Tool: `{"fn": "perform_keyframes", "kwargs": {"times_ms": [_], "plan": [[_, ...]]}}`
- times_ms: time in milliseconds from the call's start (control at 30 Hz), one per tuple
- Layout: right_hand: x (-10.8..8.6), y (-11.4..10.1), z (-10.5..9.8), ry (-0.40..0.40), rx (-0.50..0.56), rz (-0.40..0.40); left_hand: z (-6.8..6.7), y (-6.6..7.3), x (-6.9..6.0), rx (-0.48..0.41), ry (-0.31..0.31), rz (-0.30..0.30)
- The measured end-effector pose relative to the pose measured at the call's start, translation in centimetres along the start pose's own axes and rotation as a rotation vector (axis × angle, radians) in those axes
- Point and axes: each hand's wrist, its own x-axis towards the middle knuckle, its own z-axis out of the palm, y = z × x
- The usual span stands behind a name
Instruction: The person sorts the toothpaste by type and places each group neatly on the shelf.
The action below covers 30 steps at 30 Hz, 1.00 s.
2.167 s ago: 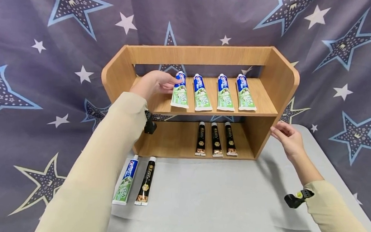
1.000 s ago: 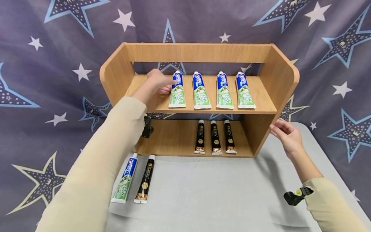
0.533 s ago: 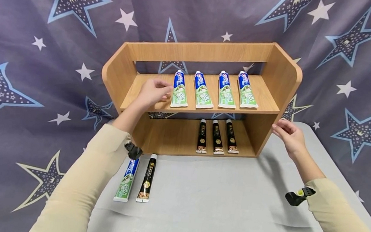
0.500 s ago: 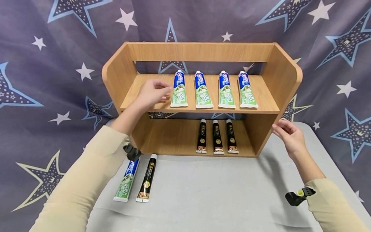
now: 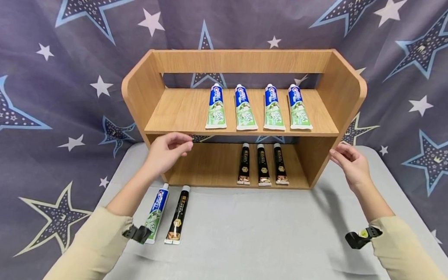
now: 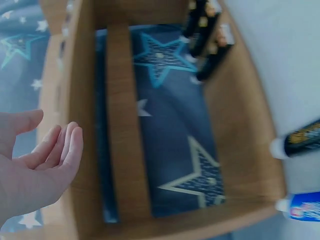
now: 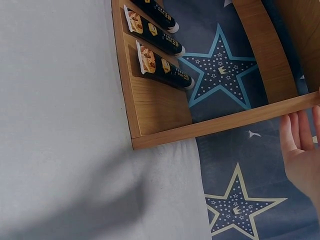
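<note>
My left hand (image 5: 163, 155) hovers in front of the left part of the wooden shelf (image 5: 237, 62), fingers loosely bent around nothing. With its fingertips, my right hand (image 5: 354, 166) touches the outer side panel on the right; in the right wrist view its fingers (image 7: 295, 131) look fairly straight. Several blue-and-green toothpaste tubes, one of them (image 5: 217, 107) leftmost, lie in a row on the upper board. Three black toothpaste tubes (image 5: 263, 165) lie on the lower board. Below my left hand, another blue-and-green tube (image 5: 158, 205), partly hidden by the wrist camera, lies beside a black tube (image 5: 178, 215).
The shelf stands on a grey-white covered table (image 5: 256, 237) against a dark star-patterned curtain (image 5: 240, 15). Bare board (image 5: 183, 109) shows left of the upper row. Both forearms, each with a wrist camera, reach over the table.
My left hand has let go of the leftmost blue-and-green tube on the upper board, then moved down and left in front of the shelf. My right hand stays at the side panel.
</note>
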Motion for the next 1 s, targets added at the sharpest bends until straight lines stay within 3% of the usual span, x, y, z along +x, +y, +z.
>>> {"fn": "perform_keyframes", "kwargs": {"times_ms": [233, 500, 833, 1000], "plan": [[0.1, -0.1, -0.1, 0.005, 0.009, 0.003, 1.1, -4.7, -1.4, 0.039, -0.035, -0.06], [0.1, -0.2, 0.0, 0.007, -0.003, 0.007, 2.6, -9.1, -1.6, 0.093, -0.074, -0.158], [0.1, -0.1, 0.1, -0.008, -0.001, 0.012, 3.9, -13.0, -2.1, 0.207, -0.046, -0.211], [0.1, -0.1, 0.0, -0.004, -0.002, 0.013, 4.3, -14.5, -2.5, 0.223, -0.066, -0.238]]}}
